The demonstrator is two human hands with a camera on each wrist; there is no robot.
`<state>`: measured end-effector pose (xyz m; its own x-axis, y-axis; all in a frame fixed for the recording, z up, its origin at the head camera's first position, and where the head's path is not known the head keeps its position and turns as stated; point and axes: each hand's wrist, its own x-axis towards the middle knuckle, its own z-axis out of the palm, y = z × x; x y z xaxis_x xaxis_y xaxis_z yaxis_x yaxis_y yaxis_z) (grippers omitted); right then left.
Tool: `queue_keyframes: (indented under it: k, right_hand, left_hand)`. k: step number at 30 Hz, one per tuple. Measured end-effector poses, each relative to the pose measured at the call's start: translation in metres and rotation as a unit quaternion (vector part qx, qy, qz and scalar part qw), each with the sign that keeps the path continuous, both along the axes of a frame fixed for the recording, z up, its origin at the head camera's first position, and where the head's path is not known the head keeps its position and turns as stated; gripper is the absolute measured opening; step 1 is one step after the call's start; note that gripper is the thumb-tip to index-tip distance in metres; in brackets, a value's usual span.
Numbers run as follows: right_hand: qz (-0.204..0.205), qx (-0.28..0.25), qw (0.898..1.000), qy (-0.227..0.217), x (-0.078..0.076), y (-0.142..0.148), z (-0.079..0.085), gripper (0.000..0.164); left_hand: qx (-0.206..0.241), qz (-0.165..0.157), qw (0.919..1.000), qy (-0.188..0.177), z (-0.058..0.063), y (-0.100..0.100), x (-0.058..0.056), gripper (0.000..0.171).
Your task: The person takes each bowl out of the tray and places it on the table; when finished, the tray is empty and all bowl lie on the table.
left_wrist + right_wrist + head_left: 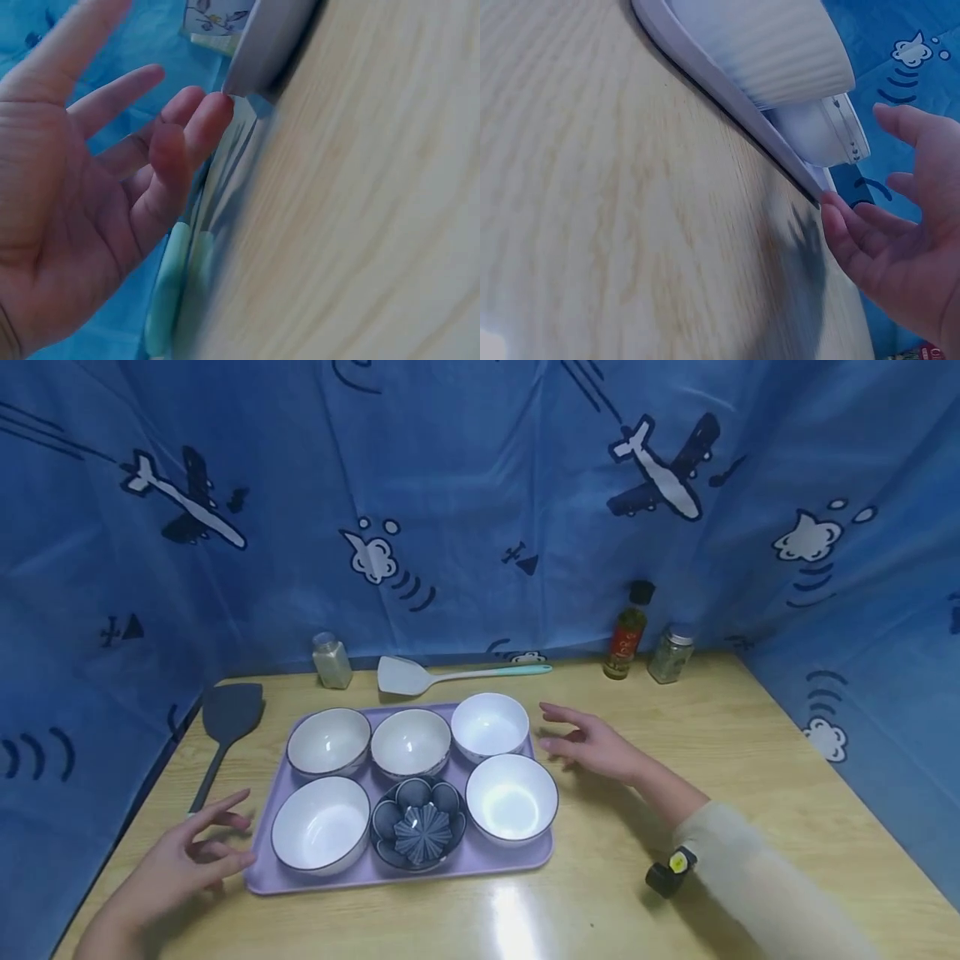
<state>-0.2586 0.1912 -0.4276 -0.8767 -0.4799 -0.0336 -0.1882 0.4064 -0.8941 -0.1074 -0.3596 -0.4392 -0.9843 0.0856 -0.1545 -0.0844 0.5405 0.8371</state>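
A light purple tray [480,864] lies on the wooden table and carries several bowls. Most are white inside, like the front-right bowl [512,799]; the front-middle one is a dark blue flower-patterned bowl [418,823]. My left hand [183,868] is at the tray's left edge, fingers spread and loosely bent, holding nothing. In the left wrist view its fingertips come close to the tray rim [259,52]; contact is hard to tell. On the other side, my right hand [596,745] reaches toward the tray's right edge with relaxed fingers, near the back-right bowl [490,725], and holds nothing.
Behind the tray lies a white spatula with a mint handle [465,675], beside a glass shaker jar [332,662]. A dark spatula [231,714] lies at left. A sauce bottle [626,635] and another jar [671,656] stand back right. A blue airplane-print curtain [465,485] hangs behind.
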Motion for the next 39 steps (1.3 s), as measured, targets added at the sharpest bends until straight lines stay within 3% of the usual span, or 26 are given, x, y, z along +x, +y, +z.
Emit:
queue_keyframes:
  k: [4,12,19,25,39]
  right_hand:
    - [-0.004,-0.013,1.0,-0.028,-0.006,-0.008,-0.006,0.069]
    - [-0.01,-0.066,0.996,-0.063,-0.015,-0.019,-0.011,0.068]
    - [-0.014,-0.117,0.988,-0.096,-0.014,-0.027,-0.017,0.069]
    - [-0.026,-0.116,0.988,-0.095,-0.009,-0.036,-0.018,0.07]
    - [-0.064,-0.119,0.984,-0.12,-0.006,-0.045,-0.017,0.067]
  left_hand:
    - [0.021,0.018,0.9995,-0.014,-0.01,-0.002,0.005,0.08]
    - [-0.006,0.02,0.9998,-0.003,-0.023,-0.001,-0.001,0.076]
    - [-0.031,0.048,0.9955,-0.076,-0.026,0.001,-0.003,0.083]
    - [-0.037,0.045,0.9936,-0.097,-0.024,-0.003,-0.003,0.083]
    - [-0.014,0.038,0.9965,-0.074,-0.027,-0.004,-0.002,0.079]
